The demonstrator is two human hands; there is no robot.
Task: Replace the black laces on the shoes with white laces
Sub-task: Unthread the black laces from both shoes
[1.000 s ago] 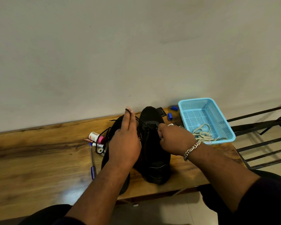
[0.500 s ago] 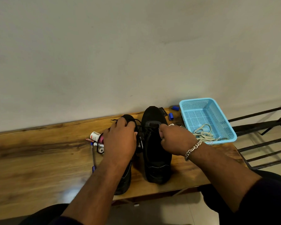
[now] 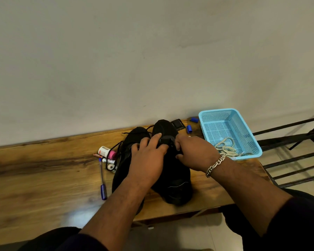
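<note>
Two black shoes stand side by side on the wooden table, toes toward the wall: the left shoe (image 3: 134,136) and the right shoe (image 3: 178,180). A loose black lace (image 3: 116,147) trails off the left shoe over the small items. My left hand (image 3: 147,158) reaches across to the right shoe's tongue, fingers curled at its lace area. My right hand (image 3: 192,153), with a chain bracelet on the wrist, pinches the same shoe's lacing from the right. White laces (image 3: 225,148) lie in the blue basket (image 3: 243,124).
Left of the shoes lie a small white bottle (image 3: 103,151), a pink item (image 3: 112,154), batteries (image 3: 108,161) and a blue pen (image 3: 102,180). Blue caps (image 3: 188,128) and a black card (image 3: 178,124) sit by the wall. A metal rack (image 3: 297,142) stands to the right.
My left hand came down from holding the black lace up and moved right, onto the right shoe's tongue. My right hand stayed at the lacing.
</note>
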